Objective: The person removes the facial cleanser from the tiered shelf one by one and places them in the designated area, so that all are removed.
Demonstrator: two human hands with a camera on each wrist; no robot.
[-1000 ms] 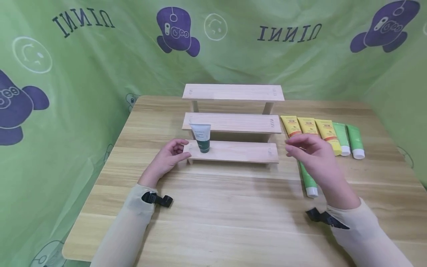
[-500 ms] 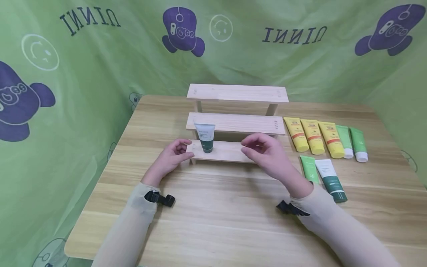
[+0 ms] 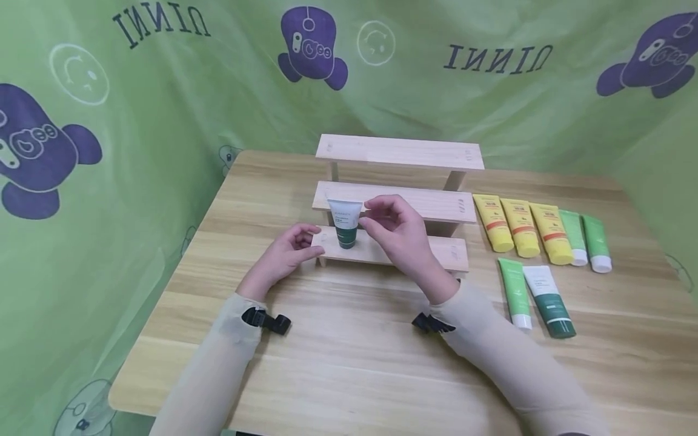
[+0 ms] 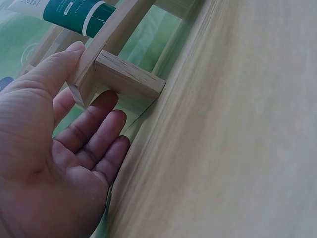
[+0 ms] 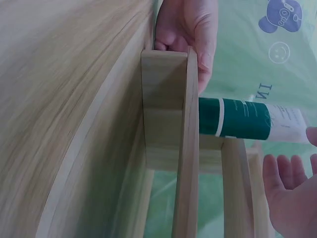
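A small white and dark green squeeze tube (image 3: pixel 346 223) stands upright on its cap near the left end of the lowest step of a three-tier wooden display rack (image 3: pixel 448 253). My left hand (image 3: pixel 280 260) holds that step's left end. In the left wrist view, the left thumb lies along the board's edge while the other fingers curl beneath. My right hand (image 3: pixel 400 239) is just right of the tube's upper part, thumb and fingers apart. The right wrist view has the tube (image 5: pixel 242 119) upright on the board, with right fingertips (image 5: pixel 282 166) beside its white end.
Three yellow tubes (image 3: pixel 520 228) lie in a row right of the rack, next to two green tubes (image 3: pixel 596 242). Nearer me lie another green tube (image 3: pixel 514 290) and a larger white and dark green tube (image 3: pixel 549 301). A green printed curtain (image 3: pixel 414 91) surrounds the wooden table (image 3: pixel 349 375).
My right hand has moved left, from over the tubes lying at the right to beside the standing tube. The left hand keeps its place at the rack's lowest step.
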